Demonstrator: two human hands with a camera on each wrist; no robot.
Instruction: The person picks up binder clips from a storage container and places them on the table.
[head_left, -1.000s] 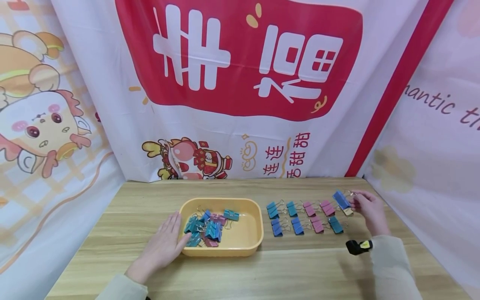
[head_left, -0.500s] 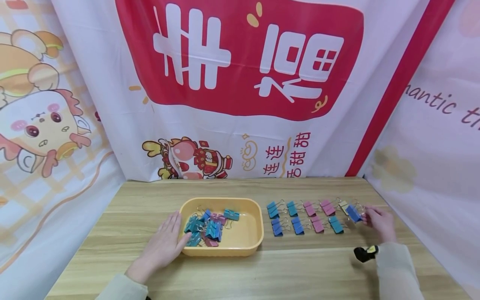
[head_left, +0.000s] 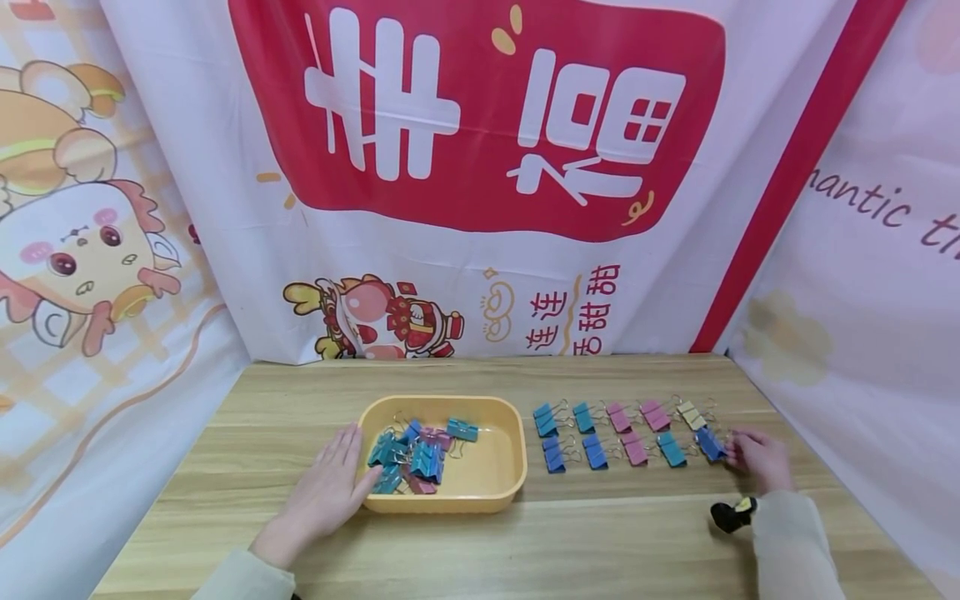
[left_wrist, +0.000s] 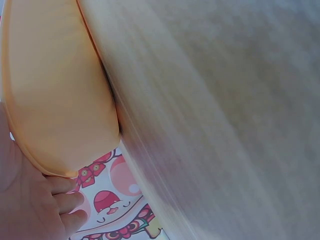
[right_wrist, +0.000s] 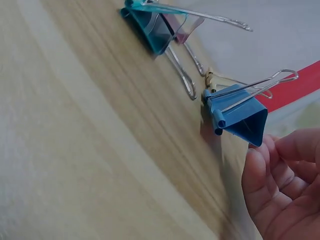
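At the right end of the front row, a blue binder clip (head_left: pixel 709 444) is pinched by the fingertips of my right hand (head_left: pixel 761 460). Up close in the right wrist view, the thumb and fingers meet at the clip's lower corner, and one wire handle sticks up free. A yellow binder clip (head_left: pixel 691 414) lies just behind it. A teal binder clip (head_left: pixel 671 449) is its neighbour on the left. My left hand (head_left: pixel 327 483) rests with straight fingers against the left side of the yellow tray (head_left: pixel 491 502), the thumb over its rim.
Inside the tray is a heap of teal, blue and pink binder clips (head_left: pixel 426 460). Two rows of clips run across the table (head_left: pixel 600 550) right of the tray, among them a pink binder clip (head_left: pixel 655 415). Printed cloth (head_left: pixel 480 250) hangs behind and at both sides.
My right hand has brought the blue binder clip from over the yellow clip down toward the front, to the end of the front row. The left hand and tray have stayed put.
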